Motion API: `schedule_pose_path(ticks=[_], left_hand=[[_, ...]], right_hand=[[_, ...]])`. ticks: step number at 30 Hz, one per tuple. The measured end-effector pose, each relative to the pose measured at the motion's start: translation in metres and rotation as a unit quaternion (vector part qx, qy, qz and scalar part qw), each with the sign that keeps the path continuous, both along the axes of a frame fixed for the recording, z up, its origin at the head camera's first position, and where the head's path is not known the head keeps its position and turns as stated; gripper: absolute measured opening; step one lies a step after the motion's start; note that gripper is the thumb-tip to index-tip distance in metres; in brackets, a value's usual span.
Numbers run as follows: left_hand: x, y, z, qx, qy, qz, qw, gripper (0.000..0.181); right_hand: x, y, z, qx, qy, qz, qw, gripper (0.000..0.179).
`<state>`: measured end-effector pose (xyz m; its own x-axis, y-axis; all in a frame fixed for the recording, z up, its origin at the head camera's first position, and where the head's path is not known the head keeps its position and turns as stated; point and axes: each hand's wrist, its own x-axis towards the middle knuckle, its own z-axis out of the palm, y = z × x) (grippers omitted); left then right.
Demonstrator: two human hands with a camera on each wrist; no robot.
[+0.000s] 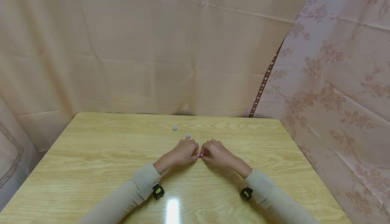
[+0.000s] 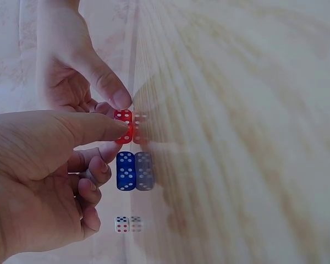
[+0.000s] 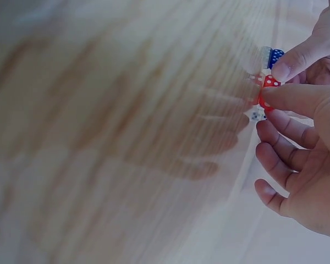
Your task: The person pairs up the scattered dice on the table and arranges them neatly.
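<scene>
Two red dice (image 1: 199, 155) with white pips sit side by side, touching, between my hands on the table. With thumb and fingers my left hand (image 1: 184, 152) pinches the red die on its side. From the other side, my right hand (image 1: 217, 154) pinches the other red die (image 3: 270, 83). Beside the red pair, in the left wrist view, stand two blue dice (image 2: 126, 171) in a row; the head view does not show them. A white die (image 2: 121, 224) stands apart from the blue ones. Both hands' other fingers are loosely bent.
Toward the back of the wood-grain table (image 1: 122, 132) lie two small whitish dice, one die (image 1: 175, 128) farther off and another die (image 1: 188, 135) just beyond my left hand. A beige curtain (image 1: 152, 47) hangs behind, a flowered cloth (image 1: 341, 98) at right.
</scene>
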<state>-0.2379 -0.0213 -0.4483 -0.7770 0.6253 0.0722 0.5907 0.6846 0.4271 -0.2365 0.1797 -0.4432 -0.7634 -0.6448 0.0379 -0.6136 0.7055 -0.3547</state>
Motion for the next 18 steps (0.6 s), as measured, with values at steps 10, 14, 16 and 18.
schedule_pose_path(ticks=[10,14,16,18], left_hand=[[-0.001,-0.001,0.001,-0.001,-0.002,-0.003,1.0000,0.014],[-0.002,-0.001,0.001,-0.007,-0.004,-0.002,1.0000,0.013],[-0.002,-0.001,0.001,-0.010,-0.006,-0.002,0.9999,0.013],[-0.002,-0.001,0.001,-0.015,-0.009,-0.002,0.9998,0.013]], right_hand=[[-0.002,0.001,0.006,-0.016,-0.014,0.000,0.9998,0.013],[-0.008,0.003,0.013,-0.021,-0.009,-0.003,0.9997,0.014],[-0.013,0.003,0.018,-0.024,-0.001,-0.005,0.9997,0.015],[-0.018,0.003,0.023,-0.024,0.011,-0.005,0.9996,0.015]])
